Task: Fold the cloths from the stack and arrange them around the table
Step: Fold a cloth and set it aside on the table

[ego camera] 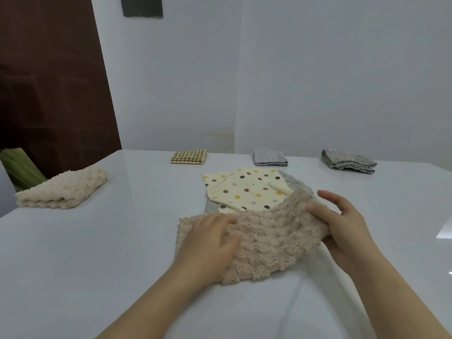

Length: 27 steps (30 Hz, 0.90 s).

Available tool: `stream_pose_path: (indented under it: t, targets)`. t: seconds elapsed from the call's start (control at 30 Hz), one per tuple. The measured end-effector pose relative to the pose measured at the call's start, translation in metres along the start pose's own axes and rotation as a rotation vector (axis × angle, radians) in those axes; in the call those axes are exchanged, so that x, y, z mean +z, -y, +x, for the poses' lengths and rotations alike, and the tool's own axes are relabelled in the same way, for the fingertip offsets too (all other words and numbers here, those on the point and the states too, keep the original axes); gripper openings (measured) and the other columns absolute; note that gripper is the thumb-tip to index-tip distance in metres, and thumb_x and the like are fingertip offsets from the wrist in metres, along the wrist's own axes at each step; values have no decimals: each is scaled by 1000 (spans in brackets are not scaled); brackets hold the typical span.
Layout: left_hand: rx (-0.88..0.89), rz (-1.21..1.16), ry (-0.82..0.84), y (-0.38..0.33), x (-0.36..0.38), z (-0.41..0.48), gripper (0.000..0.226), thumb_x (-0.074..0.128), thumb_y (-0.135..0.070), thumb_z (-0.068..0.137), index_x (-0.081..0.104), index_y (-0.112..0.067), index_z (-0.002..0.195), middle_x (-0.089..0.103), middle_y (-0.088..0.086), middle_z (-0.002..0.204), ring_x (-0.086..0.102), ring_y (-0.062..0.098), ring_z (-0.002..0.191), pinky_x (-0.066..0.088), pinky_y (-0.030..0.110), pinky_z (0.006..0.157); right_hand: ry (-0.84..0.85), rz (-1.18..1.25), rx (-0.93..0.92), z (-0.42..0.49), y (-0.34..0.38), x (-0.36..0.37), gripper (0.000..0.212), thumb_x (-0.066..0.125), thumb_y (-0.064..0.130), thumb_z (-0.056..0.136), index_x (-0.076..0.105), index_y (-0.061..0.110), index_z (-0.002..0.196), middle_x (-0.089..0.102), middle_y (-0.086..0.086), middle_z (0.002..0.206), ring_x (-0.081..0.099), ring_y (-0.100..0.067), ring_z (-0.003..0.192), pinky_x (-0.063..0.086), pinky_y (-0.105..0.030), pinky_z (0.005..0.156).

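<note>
It looked like a plain room in a home, though that could not be told for sure. A glossy white table (97, 241) stood against bare pale grey walls (318, 69), beside a dark brown wooden panel (49, 69). Small household cloths, among them a folded green-and-yellow checked cloth (189, 156), lay along its edges.

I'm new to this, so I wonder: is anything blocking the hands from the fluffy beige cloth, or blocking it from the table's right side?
Nothing visible does. The left hand rests on the beige cloth and the right hand grips its right edge. No object shows on the table between it and the right edge.
</note>
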<state>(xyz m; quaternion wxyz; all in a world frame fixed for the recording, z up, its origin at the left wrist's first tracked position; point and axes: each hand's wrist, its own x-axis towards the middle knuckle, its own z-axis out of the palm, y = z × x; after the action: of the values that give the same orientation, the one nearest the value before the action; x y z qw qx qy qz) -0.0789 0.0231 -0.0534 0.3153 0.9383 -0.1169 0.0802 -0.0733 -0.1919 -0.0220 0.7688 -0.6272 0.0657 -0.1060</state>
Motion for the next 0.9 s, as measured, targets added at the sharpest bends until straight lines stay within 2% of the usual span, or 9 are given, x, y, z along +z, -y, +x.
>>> stream_pose_path:
  t: [0.07,0.13,0.2,0.33,0.47,0.57,0.7,0.8,0.9]
  targets:
    - [-193,-479,-43,2,-12,6,20,47,-25,94,58,-23,110,62,-4,102,57,13,87,45,25,74,4,83,-33,-4,0,12,33,57,-2,84,57,21,107,66,-13,88,64,-20,69,55,-27,57]
    - [-355,-852,-55,6,-24,10,17,45,-16,95,60,-14,103,64,6,88,58,16,67,49,24,55,36,123,-77,-7,1,27,33,57,-4,84,59,24,101,67,-9,87,66,-17,69,57,-26,59]
    - [-449,-1065,-44,10,-33,10,14,44,-18,96,56,-13,101,63,13,88,60,19,64,51,22,47,92,94,-115,-11,4,46,35,58,-3,83,60,28,99,69,-6,86,68,-14,68,57,-28,63]
    - [-527,-1261,-3,21,-41,10,22,44,-35,95,51,-18,108,65,17,96,67,26,76,57,28,52,282,-46,-182,-21,0,83,34,64,3,81,62,32,98,72,1,80,68,-12,73,57,-30,71]
    - [-493,-1242,94,24,-42,10,38,38,-45,95,52,-20,119,67,10,104,68,23,87,57,35,72,470,-68,-153,-27,-9,98,14,59,19,87,66,27,96,73,-2,82,61,-12,65,47,-20,54]
    - [-441,-1046,31,26,-42,9,44,51,-31,93,36,-33,133,55,7,126,62,21,101,52,38,88,353,3,-166,-22,-12,88,16,56,28,82,67,19,90,72,-2,72,55,-8,53,41,-17,46]
    - [-328,-752,-57,29,-39,10,40,57,-4,87,53,-35,112,57,3,116,65,25,92,54,44,87,178,-249,-245,-18,-21,72,17,57,10,88,66,22,79,68,5,68,55,-1,57,42,-11,52]
    - [-299,-658,-82,33,-36,10,29,58,-4,86,62,-32,91,62,-2,103,60,23,81,52,45,86,183,-447,-258,-19,-28,70,17,60,13,85,64,28,79,67,10,78,59,-7,71,46,-11,62]
    - [-286,-577,-78,37,-33,11,25,59,-8,86,63,-33,88,65,-1,90,56,21,70,53,43,78,248,-670,-299,-20,-32,71,17,61,19,84,60,34,77,63,18,79,54,-1,70,41,-7,61]
